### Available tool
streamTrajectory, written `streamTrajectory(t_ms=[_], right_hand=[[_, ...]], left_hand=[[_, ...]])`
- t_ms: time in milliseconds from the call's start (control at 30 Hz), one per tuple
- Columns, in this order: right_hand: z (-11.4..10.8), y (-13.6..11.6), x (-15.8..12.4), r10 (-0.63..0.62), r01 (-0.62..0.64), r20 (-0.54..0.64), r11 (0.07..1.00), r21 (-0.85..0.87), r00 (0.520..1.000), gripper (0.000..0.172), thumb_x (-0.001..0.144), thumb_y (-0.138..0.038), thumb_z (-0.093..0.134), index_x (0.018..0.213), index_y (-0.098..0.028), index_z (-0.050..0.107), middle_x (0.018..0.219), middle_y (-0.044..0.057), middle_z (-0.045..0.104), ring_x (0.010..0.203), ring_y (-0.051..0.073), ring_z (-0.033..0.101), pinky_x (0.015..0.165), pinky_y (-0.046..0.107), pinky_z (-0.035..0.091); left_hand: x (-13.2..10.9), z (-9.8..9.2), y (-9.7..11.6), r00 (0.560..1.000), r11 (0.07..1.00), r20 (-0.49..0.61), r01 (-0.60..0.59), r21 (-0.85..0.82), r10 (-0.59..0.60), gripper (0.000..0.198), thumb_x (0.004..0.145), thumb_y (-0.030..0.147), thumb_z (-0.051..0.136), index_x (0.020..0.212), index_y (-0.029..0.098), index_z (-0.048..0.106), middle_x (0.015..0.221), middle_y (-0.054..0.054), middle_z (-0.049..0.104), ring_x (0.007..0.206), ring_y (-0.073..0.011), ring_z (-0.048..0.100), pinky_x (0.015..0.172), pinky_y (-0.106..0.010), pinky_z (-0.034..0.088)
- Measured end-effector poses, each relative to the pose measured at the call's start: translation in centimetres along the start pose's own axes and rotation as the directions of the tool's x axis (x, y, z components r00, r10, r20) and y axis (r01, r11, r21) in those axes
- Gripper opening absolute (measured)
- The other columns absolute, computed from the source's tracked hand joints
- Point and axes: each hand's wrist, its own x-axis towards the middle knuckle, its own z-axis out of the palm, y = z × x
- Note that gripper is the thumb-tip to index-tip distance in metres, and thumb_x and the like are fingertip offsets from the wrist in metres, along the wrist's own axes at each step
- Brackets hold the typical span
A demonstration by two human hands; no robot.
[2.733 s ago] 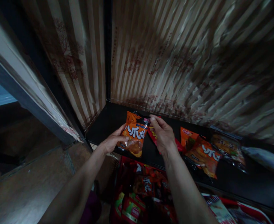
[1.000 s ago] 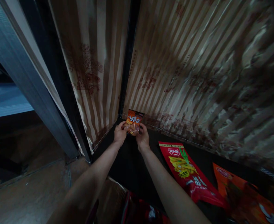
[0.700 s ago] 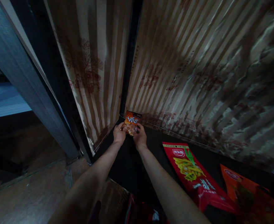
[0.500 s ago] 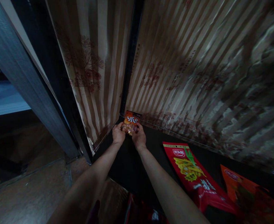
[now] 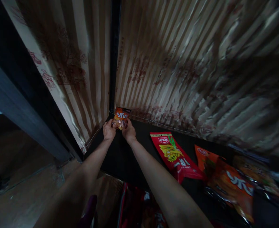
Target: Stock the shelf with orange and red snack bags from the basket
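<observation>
A small orange snack packet (image 5: 120,116) with white characters stands in the far left corner of a black shelf (image 5: 134,161). My left hand (image 5: 108,130) grips its lower left side and my right hand (image 5: 129,131) grips its lower right side. Both arms are stretched far forward. The packet leans against the striped paper lining (image 5: 177,63) at the back of the shelf.
A red snack bag (image 5: 174,153) lies flat on the shelf to the right of my hands. Further right lie orange packets (image 5: 232,183). More red packets (image 5: 139,209) sit on a lower level. A dark frame (image 5: 16,104) and tiled floor are at left.
Over 2.7 s both hands carried the orange packet from the shelf's front to its back left corner. In the last half second the hands stay on it; the camera shifted right.
</observation>
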Motion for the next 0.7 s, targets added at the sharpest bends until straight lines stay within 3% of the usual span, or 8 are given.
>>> streamTrajectory(t_ms=[100,167,267,367,467,600,667,700], right_hand=[[-2.4,-0.5,-2.0,-0.028,0.028,0.003,0.999,-0.032,1.000,0.056,0.076,-0.017,0.053,0.131,-0.017,0.047,0.120,0.014,0.061,0.106,0.027,0.060,0.091,0.041,0.046],[-5.1,-0.2,-3.6,-0.105,0.103,-0.021,0.993,-0.058,0.994,0.054,0.076,-0.019,0.053,0.130,-0.014,0.048,0.128,0.015,0.056,0.114,0.026,0.055,0.097,0.040,0.042],[-10.7,1.4,-6.3,-0.157,0.150,-0.107,0.986,-0.069,0.982,0.051,0.077,-0.025,0.053,0.127,-0.016,0.052,0.127,0.013,0.056,0.117,0.026,0.053,0.101,0.043,0.039],[-17.0,3.7,-9.4,-0.090,0.079,-0.197,0.995,-0.062,0.976,0.044,0.077,-0.031,0.055,0.120,-0.023,0.057,0.120,0.009,0.060,0.109,0.025,0.057,0.099,0.045,0.041],[-22.0,5.5,-13.7,-0.060,0.029,-0.251,0.992,-0.122,0.966,0.039,0.080,-0.037,0.053,0.115,-0.022,0.060,0.116,0.010,0.061,0.105,0.025,0.059,0.095,0.045,0.044],[-24.6,6.1,-21.5,-0.008,-0.026,-0.270,0.992,-0.125,0.963,0.030,0.083,-0.038,0.051,0.105,-0.022,0.063,0.103,0.008,0.065,0.096,0.024,0.061,0.090,0.044,0.047],[-24.8,6.1,-25.3,0.026,-0.050,-0.254,0.995,-0.087,0.967,0.027,0.083,-0.037,0.051,0.103,-0.024,0.064,0.099,0.007,0.066,0.094,0.024,0.062,0.088,0.043,0.048],[-25.0,6.2,-26.7,0.042,-0.063,-0.247,0.995,-0.082,0.968,0.026,0.083,-0.038,0.051,0.103,-0.025,0.064,0.101,0.007,0.066,0.096,0.024,0.061,0.089,0.043,0.047]], left_hand=[[-1.0,-0.7,0.6,1.000,0.999,-0.016,-0.001,0.033,0.002,0.045,0.084,0.028,0.051,0.125,0.012,0.056,0.117,-0.017,0.059,0.113,-0.0285,0.052,0.099,-0.042,0.038],[-2.3,-1.2,0.9,0.998,0.997,-0.064,-0.004,0.081,0.009,0.046,0.085,0.031,0.049,0.126,0.013,0.054,0.122,-0.018,0.056,0.117,-0.0308,0.048,0.100,-0.045,0.037],[-4.4,-1.8,1.5,0.986,0.983,-0.134,-0.073,0.169,0.097,0.042,0.085,0.032,0.048,0.124,0.018,0.056,0.127,-0.014,0.053,0.120,-0.0310,0.044,0.099,-0.044,0.039],[-6.1,-2.4,2.8,0.971,0.968,-0.156,-0.151,0.199,0.184,0.040,0.084,0.025,0.049,0.123,0.019,0.056,0.129,-0.012,0.051,0.121,-0.0302,0.042,0.101,-0.044,0.037],[-8.1,-2.7,5.2,0.968,0.973,-0.143,-0.189,0.132,0.207,0.035,0.081,0.016,0.048,0.114,0.015,0.060,0.125,-0.012,0.054,0.119,-0.0279,0.045,0.103,-0.040,0.036],[-13.9,-2.2,8.9,0.951,0.936,0.000,-0.305,-0.174,0.310,0.030,0.080,0.009,0.042,0.097,0.017,0.065,0.106,-0.009,0.062,0.104,-0.0199,0.056,0.096,-0.032,0.042],[-18.3,-1.8,9.9,0.907,0.883,0.188,-0.293,-0.366,0.378,0.033,0.080,0.007,0.038,0.095,0.019,0.065,0.097,-0.006,0.064,0.085,-0.0155,0.061,0.083,-0.028,0.048],[-20.6,-1.6,10.2,0.859,0.863,0.295,-0.275,-0.424,0.419,0.034,0.080,0.007,0.039,0.094,0.020,0.066,0.094,-0.005,0.064,0.080,-0.0147,0.062,0.078,-0.027,0.048]])
